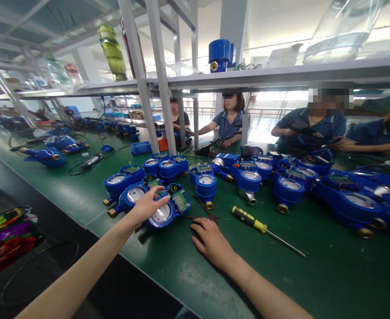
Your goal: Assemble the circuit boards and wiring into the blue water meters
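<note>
My left hand (148, 204) grips a blue water meter (160, 217) from above, its thumb and fingers at the edge between the round dial and the green circuit board. This meter is tilted, with its small display uncovered. Another blue meter (135, 194) lies right behind it, partly hidden by my hand. Palm down on the green bench, my right hand (211, 241) has its fingers spread and holds nothing I can see. Dark pliers (212, 214) lie just beyond its fingertips. To the right of that hand is a yellow and black screwdriver (249, 218).
Several blue meters (204, 185) stand along the bench (181, 274) ahead and to the right. A power screwdriver (91, 162) with a cable lies at left. Metal posts (163, 88) carry a shelf (264, 73) above. Co-workers (229, 122) sit across the bench.
</note>
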`<state>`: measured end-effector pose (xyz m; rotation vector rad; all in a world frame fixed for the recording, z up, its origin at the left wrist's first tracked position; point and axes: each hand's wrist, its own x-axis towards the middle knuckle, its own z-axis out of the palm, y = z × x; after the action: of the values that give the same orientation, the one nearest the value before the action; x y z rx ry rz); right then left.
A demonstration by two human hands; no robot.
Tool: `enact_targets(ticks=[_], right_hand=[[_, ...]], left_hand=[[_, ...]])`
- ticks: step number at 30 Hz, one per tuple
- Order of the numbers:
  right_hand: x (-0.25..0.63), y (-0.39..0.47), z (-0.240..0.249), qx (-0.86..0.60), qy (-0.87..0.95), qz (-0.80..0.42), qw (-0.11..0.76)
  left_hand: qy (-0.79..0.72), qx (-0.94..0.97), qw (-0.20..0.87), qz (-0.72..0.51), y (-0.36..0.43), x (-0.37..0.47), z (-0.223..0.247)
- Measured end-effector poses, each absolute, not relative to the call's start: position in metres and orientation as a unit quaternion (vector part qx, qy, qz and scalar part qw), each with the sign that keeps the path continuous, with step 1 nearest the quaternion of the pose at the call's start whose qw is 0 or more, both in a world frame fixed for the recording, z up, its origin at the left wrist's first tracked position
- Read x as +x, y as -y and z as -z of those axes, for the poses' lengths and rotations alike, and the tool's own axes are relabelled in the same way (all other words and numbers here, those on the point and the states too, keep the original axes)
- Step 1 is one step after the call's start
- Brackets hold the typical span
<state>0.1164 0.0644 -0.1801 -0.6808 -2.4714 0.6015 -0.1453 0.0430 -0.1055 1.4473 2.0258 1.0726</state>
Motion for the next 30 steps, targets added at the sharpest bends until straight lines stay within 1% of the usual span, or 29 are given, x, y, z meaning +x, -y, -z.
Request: enact_targets(ticks=[6,8,10,12,15,17,20,23,26,28,30], right_hand=[[0.118,-0.050,0.185,-0.254,0.879,-0.296,0.273],[0.116,-0.040,0.184,-0.246,0.855,-0.355,0.286],[0.116,-0.029,0.179,-0.232,0.809,-0.428,0.328],[0.119,-0.017,0.171,-0.226,0.751,-0.485,0.388],[0.130,-0.005,0.160,-0.253,0.687,-0.510,0.452],[0.142,-0.001,0.158,-0.295,0.656,-0.511,0.471],[0.167,-0.003,0.162,-0.362,0.624,-0.507,0.472],[0.196,-0.009,0.167,-0.387,0.607,-0.515,0.465],[0.219,-0.019,0.164,-0.353,0.592,-0.577,0.439],[0.229,-0.026,0.160,-0.309,0.574,-0.635,0.415],[0.233,-0.031,0.156,-0.274,0.561,-0.665,0.409]], left_hand=[[-0.701,0.451,0.276,-0.479,-0.002,-0.118,0.112],[-0.695,0.428,0.285,-0.503,0.019,-0.104,0.112],[-0.687,0.400,0.296,-0.529,0.038,-0.088,0.110],[-0.660,0.339,0.347,-0.574,0.050,-0.069,0.107],[-0.629,0.277,0.430,-0.586,0.050,-0.039,0.101],[-0.614,0.244,0.479,-0.578,0.042,-0.020,0.101],[-0.590,0.209,0.542,-0.561,0.027,0.010,0.107],[-0.561,0.201,0.588,-0.547,0.022,0.035,0.114],[-0.549,0.202,0.611,-0.533,0.024,0.051,0.121],[-0.552,0.213,0.611,-0.525,0.027,0.055,0.124],[-0.554,0.235,0.607,-0.519,0.028,0.054,0.127]])
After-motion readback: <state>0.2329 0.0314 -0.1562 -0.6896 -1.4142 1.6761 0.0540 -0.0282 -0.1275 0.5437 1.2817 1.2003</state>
